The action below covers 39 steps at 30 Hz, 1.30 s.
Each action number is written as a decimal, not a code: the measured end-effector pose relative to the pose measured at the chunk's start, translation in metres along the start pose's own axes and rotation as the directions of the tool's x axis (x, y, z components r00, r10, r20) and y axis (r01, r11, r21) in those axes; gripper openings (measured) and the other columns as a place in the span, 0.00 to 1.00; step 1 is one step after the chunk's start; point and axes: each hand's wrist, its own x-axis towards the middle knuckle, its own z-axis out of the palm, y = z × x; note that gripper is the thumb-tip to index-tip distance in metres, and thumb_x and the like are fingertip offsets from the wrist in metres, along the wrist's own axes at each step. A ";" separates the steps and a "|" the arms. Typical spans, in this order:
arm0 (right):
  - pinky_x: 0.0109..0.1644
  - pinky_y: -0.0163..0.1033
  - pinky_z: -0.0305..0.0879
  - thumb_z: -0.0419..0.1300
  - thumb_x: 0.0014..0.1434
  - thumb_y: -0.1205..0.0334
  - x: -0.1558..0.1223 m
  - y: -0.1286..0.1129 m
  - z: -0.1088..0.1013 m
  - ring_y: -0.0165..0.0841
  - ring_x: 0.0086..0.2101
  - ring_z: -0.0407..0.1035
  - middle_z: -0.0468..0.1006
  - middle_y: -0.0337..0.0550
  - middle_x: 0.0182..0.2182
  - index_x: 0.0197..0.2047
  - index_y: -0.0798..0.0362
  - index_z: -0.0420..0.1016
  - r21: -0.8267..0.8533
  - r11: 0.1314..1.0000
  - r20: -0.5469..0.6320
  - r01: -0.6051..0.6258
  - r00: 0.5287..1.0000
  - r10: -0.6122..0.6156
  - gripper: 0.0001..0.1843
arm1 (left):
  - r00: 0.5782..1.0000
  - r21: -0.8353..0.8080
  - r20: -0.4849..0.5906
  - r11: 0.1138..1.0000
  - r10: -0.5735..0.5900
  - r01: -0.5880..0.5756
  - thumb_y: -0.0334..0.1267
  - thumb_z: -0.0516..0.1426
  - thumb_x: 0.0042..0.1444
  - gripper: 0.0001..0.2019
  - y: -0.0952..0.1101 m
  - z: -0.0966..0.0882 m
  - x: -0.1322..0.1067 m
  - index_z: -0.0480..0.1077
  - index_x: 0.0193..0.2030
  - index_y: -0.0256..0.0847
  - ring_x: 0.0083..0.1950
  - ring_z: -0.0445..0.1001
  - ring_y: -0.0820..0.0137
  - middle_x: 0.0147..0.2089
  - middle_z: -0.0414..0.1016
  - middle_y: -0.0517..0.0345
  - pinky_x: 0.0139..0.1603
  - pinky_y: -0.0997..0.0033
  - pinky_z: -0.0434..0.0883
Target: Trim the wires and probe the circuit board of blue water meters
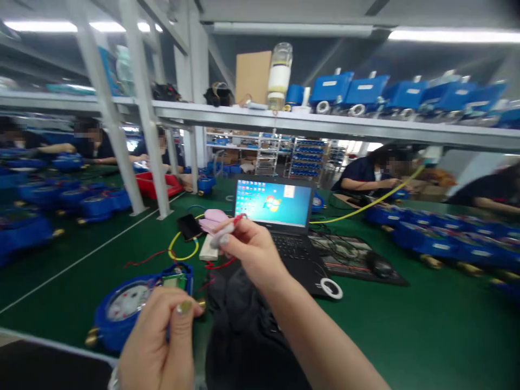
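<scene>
My right hand [258,252] is raised in front of the laptop [272,203], pinching a small white-and-grey piece [222,235] whose exact kind is unclear. Red wire [239,218] shows at those fingers, and more red wire lies below on the bench. Lower left, my left hand [162,336] is closed with thumb against the curled fingers; whatever they may hold is hidden. It overlaps a blue water-meter-like unit [108,314] with a round dial, a green circuit board [175,281] and brass ends. A brass fitting [202,304] shows just past my left fingertips.
Black cloth or a bag [244,325] lies between my arms. A phone [189,227], yellow cable [173,252], white ring [331,288] and mouse [379,264] are around the laptop. Blue units [439,241] line the right side; a shelf [345,120] crosses overhead. Several people sit beyond.
</scene>
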 end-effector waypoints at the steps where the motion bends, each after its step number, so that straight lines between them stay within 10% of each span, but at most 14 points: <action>1: 0.29 0.29 0.65 0.69 0.46 0.59 0.001 0.001 -0.004 0.24 0.24 0.66 0.76 0.36 0.25 0.33 0.53 0.77 0.002 1.000 0.005 -0.004 1.000 0.004 0.10 | 1.000 -0.029 0.010 1.000 -0.006 0.007 0.37 0.49 0.62 0.12 0.007 0.000 0.000 0.64 0.27 0.43 0.31 0.67 0.73 0.28 0.66 0.63 0.34 0.76 0.63; 9: 0.32 0.28 0.69 0.69 0.48 0.64 -0.008 0.008 -0.007 0.26 0.28 0.72 0.79 0.37 0.27 0.34 0.50 0.80 0.011 1.000 0.113 -0.020 0.993 0.018 0.07 | 0.942 -0.276 0.182 0.905 -0.283 0.325 0.46 0.44 0.65 0.21 0.017 0.006 0.009 0.66 0.25 0.41 0.32 0.66 0.71 0.27 0.67 0.59 0.36 0.72 0.62; 15: 0.30 0.28 0.68 0.70 0.47 0.61 -0.013 0.008 0.000 0.26 0.27 0.71 0.78 0.38 0.27 0.33 0.50 0.80 -0.037 0.997 0.152 -0.070 0.986 0.075 0.08 | 0.748 -0.581 0.416 0.481 -0.517 0.656 0.54 0.46 0.61 0.23 0.022 0.007 0.016 0.67 0.24 0.39 0.30 0.64 0.70 0.26 0.67 0.58 0.34 0.70 0.63; 19: 0.30 0.32 0.69 0.72 0.44 0.58 -0.015 0.009 0.003 0.29 0.27 0.71 0.78 0.40 0.26 0.32 0.52 0.79 -0.088 0.992 0.151 -0.095 0.983 0.107 0.11 | 0.811 -0.479 0.382 0.656 -0.443 0.583 0.49 0.47 0.61 0.20 0.021 0.000 0.015 0.64 0.23 0.40 0.30 0.63 0.71 0.25 0.64 0.60 0.34 0.70 0.61; 25: 0.33 0.33 0.69 0.70 0.47 0.56 -0.021 0.009 0.010 0.30 0.29 0.71 0.78 0.41 0.28 0.33 0.52 0.78 -0.115 0.988 0.168 -0.106 0.978 0.125 0.11 | 0.973 -0.100 0.187 0.982 -0.137 0.157 0.38 0.47 0.64 0.15 0.015 -0.004 0.012 0.62 0.25 0.40 0.32 0.63 0.71 0.28 0.64 0.60 0.35 0.70 0.59; 32: 0.31 0.33 0.67 0.69 0.47 0.53 -0.020 0.015 0.012 0.28 0.27 0.69 0.76 0.40 0.28 0.34 0.53 0.76 -0.101 0.988 0.094 -0.121 0.987 0.130 0.15 | 0.981 0.190 0.181 0.976 0.073 -0.108 0.39 0.49 0.63 0.09 -0.024 -0.032 0.005 0.69 0.42 0.44 0.47 0.67 0.66 0.43 0.70 0.56 0.47 0.65 0.64; 39: 0.33 0.33 0.71 0.66 0.52 0.56 -0.022 0.023 0.009 0.29 0.28 0.71 0.77 0.41 0.28 0.37 0.52 0.77 -0.203 0.972 0.126 -0.118 0.981 0.146 0.11 | 0.973 0.579 0.201 0.815 -0.112 -0.026 0.51 0.55 0.55 0.30 -0.071 -0.051 -0.012 0.59 0.61 0.38 0.64 0.57 0.49 0.62 0.60 0.41 0.62 0.39 0.59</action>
